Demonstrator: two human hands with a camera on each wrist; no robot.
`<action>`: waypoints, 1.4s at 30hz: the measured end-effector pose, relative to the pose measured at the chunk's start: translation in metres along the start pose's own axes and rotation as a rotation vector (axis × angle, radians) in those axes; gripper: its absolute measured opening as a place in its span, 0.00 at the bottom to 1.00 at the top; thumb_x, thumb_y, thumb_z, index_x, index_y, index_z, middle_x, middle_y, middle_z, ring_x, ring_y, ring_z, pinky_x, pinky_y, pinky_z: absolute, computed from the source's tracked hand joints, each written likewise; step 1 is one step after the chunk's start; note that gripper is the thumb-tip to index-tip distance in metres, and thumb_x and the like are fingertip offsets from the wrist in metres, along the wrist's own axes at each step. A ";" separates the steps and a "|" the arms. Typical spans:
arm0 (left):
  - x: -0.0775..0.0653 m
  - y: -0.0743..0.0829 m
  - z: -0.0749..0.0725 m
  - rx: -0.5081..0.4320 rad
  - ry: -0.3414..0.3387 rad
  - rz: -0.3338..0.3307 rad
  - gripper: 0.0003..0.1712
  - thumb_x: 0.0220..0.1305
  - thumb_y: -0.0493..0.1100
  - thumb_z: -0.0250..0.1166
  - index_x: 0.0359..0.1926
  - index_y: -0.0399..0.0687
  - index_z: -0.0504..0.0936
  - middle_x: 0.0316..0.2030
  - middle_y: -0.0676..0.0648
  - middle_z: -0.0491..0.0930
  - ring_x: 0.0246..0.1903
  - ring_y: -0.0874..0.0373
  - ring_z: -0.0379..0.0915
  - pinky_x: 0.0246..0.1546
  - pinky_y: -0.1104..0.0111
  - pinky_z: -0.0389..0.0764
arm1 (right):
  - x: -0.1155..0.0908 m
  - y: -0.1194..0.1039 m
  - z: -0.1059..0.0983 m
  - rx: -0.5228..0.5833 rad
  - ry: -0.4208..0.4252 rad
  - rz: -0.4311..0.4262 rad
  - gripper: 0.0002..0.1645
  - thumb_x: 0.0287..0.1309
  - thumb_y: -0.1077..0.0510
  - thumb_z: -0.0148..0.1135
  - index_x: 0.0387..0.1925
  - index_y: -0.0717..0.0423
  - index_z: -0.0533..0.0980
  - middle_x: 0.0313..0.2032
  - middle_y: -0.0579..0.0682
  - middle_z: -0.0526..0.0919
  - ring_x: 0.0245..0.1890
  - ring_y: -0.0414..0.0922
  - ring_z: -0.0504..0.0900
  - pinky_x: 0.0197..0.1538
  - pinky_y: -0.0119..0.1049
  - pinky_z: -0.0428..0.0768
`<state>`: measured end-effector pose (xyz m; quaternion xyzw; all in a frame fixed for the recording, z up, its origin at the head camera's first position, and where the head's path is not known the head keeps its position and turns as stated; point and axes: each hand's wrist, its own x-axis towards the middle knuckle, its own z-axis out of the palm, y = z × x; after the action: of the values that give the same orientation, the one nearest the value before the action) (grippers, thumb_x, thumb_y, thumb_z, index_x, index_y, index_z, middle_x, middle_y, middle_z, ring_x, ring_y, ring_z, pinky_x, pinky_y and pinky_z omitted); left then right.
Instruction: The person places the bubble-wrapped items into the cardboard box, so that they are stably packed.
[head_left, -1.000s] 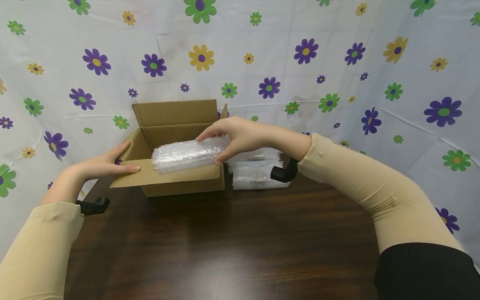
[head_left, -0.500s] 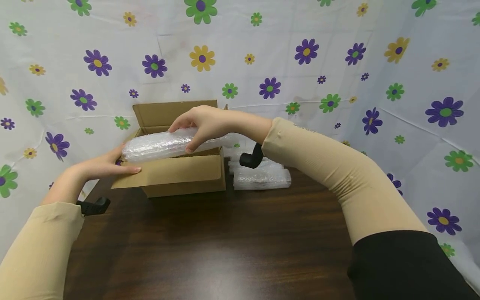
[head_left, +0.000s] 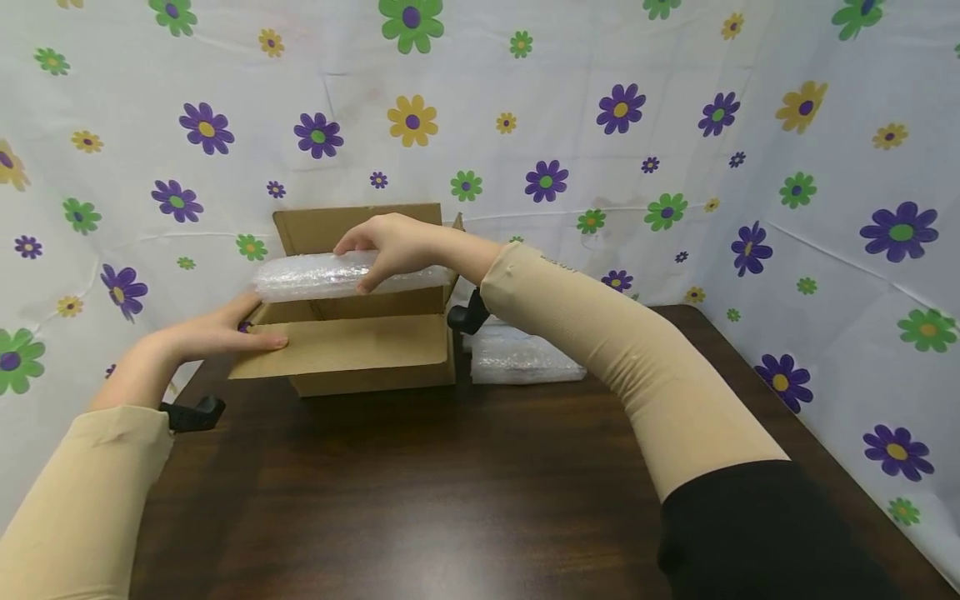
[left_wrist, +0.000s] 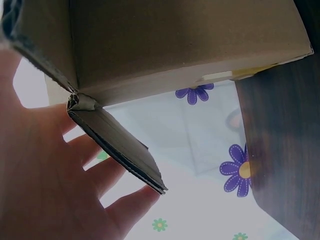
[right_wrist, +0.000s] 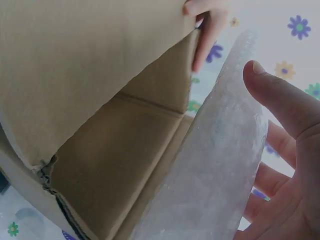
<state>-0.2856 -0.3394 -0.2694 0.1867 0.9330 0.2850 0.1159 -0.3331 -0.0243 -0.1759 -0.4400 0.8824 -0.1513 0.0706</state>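
In the head view, a cardboard box (head_left: 375,379) stands on the table with its flaps up and spread. My left hand (head_left: 198,335) holds its left front corner, thumb over the front flap (head_left: 345,346). The left wrist view shows that hand's fingers (left_wrist: 107,175) behind the side flap (left_wrist: 122,145). My right hand (head_left: 401,246) grips a long bubble-wrapped bundle (head_left: 307,277) from above, thumb in front, level over the box opening. Seen from the right wrist, the bundle (right_wrist: 200,170) lies beside the opening, and the visible box interior (right_wrist: 115,155) is bare cardboard.
More bubble-wrapped bundles (head_left: 521,358) lie on the table to the right of the box, partly hidden by the right forearm. The dark wooden table (head_left: 420,475) reaches toward the person. A flowered white curtain (head_left: 480,100) hangs close behind the box.
My right hand has carried the bundle left and slightly up, from over the box's front right to across its opening. The left hand keeps its hold on the box corner.
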 end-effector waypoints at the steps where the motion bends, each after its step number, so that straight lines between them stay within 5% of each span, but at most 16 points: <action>1: 0.000 0.001 0.000 0.009 -0.001 -0.010 0.59 0.64 0.53 0.63 0.76 0.48 0.28 0.73 0.31 0.26 0.70 0.28 0.24 0.58 0.28 0.42 | 0.002 0.003 0.001 -0.001 0.004 0.012 0.39 0.51 0.46 0.74 0.65 0.42 0.71 0.63 0.45 0.73 0.63 0.38 0.68 0.63 0.31 0.66; 6: 0.001 0.006 0.001 0.035 -0.019 -0.060 0.61 0.64 0.56 0.63 0.75 0.43 0.25 0.72 0.30 0.21 0.69 0.29 0.19 0.59 0.29 0.39 | 0.010 0.014 0.005 0.010 0.023 0.054 0.40 0.52 0.48 0.73 0.67 0.42 0.69 0.64 0.47 0.71 0.64 0.40 0.67 0.63 0.32 0.65; 17: -0.002 0.004 0.002 0.023 -0.001 -0.045 0.62 0.63 0.55 0.64 0.75 0.41 0.27 0.73 0.30 0.24 0.70 0.30 0.20 0.59 0.29 0.38 | 0.031 0.027 0.016 0.021 0.057 0.098 0.39 0.53 0.49 0.73 0.66 0.45 0.69 0.59 0.48 0.73 0.57 0.41 0.70 0.58 0.32 0.69; 42: -0.001 0.001 -0.001 0.051 0.011 -0.061 0.62 0.62 0.56 0.64 0.75 0.39 0.28 0.72 0.28 0.26 0.70 0.29 0.21 0.61 0.31 0.39 | 0.057 0.035 0.027 0.077 0.054 0.210 0.39 0.57 0.55 0.69 0.69 0.47 0.66 0.66 0.50 0.68 0.65 0.45 0.65 0.62 0.34 0.67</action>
<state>-0.2850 -0.3394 -0.2682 0.1595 0.9459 0.2585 0.1145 -0.3869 -0.0553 -0.2125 -0.3380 0.9187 -0.1884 0.0791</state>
